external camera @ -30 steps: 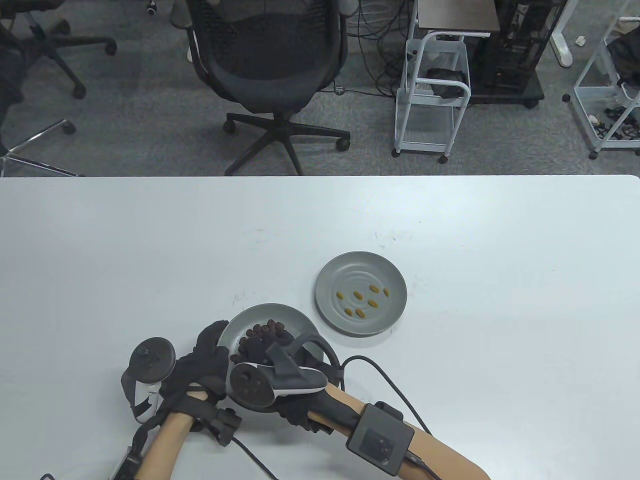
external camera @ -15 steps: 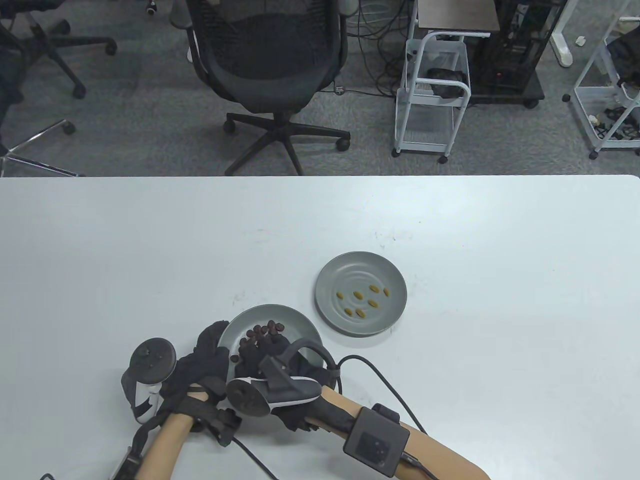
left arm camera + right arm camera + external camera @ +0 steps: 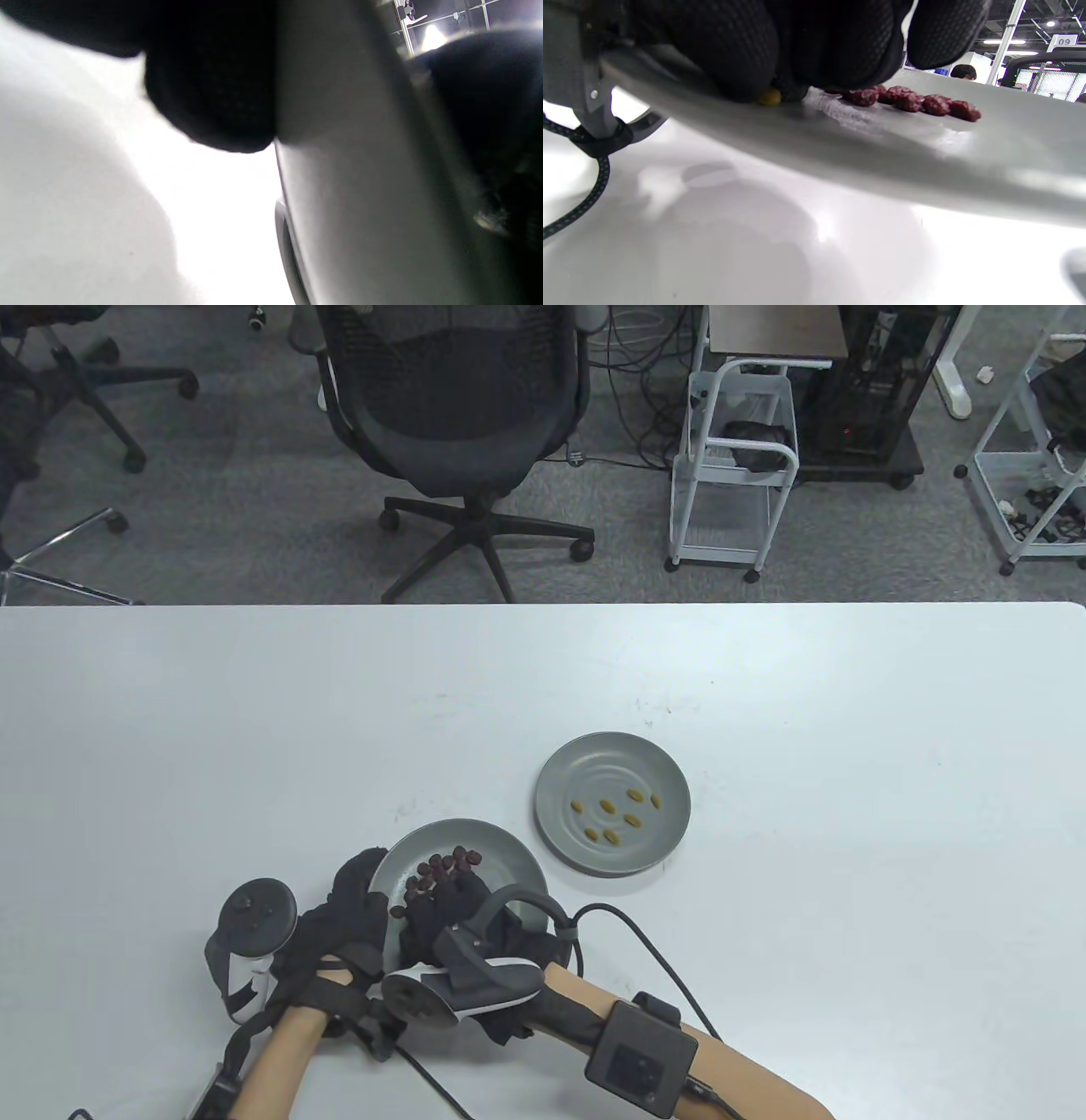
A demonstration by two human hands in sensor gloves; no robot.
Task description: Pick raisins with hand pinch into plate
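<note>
A near grey plate (image 3: pixel 509 848) holds several dark red pieces (image 3: pixel 445 865). A far grey plate (image 3: pixel 577 763) holds several yellow raisins (image 3: pixel 611 814). My left hand (image 3: pixel 352 891) holds the near plate's left rim; in the left wrist view a finger (image 3: pixel 212 84) lies against the plate's outer wall (image 3: pixel 360 190). My right hand (image 3: pixel 441 903) reaches into the near plate. In the right wrist view its fingertips (image 3: pixel 746 63) are closed down on a small yellow raisin (image 3: pixel 770 97) on the plate (image 3: pixel 840 144), beside the dark pieces (image 3: pixel 916 103).
The white table (image 3: pixel 848 814) stretches wide to the right and far side. A black cable (image 3: pixel 645 942) runs from my right wrist over the table. An office chair (image 3: pixel 458 415) and a white cart (image 3: pixel 734 466) stand beyond the far edge.
My right hand has drawn back a little toward me, its tracker has tilted down, and more dark pieces show. The left hand and both plates have not moved.
</note>
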